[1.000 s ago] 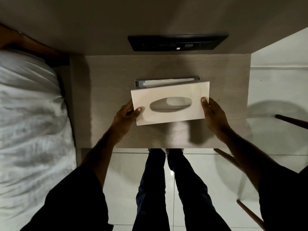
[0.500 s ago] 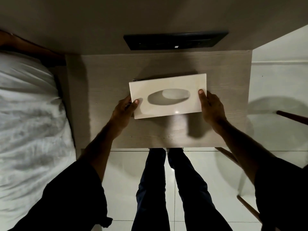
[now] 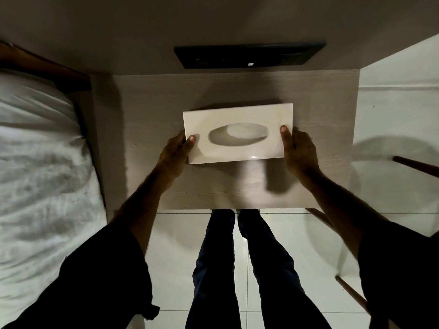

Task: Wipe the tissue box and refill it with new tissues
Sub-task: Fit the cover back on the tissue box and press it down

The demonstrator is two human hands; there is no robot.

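Between the hands, the box (image 3: pixel 238 132) sits over the middle of the desk (image 3: pixel 152 110), low on or just above the surface; whether its underside is fully seated cannot be told. Left hand (image 3: pixel 174 154) is closed on the left short end, thumb laid on the top face and fingers out of sight below the edge. Right hand (image 3: pixel 299 151) grips the right short end likewise.

Orientation: long axis runs left to right, from one hand to the other, slightly skewed so the right end lies a little farther from the body. Oval opening faces up, its own length along the same axis. No tissue protrudes; contents cannot be confirmed.

Risks, as judged: the glossy surface offers little purchase to end-only grips, so uneven release could tip or skid the box. Any lower part, if not aligned, could catch and leave the box seated askew.
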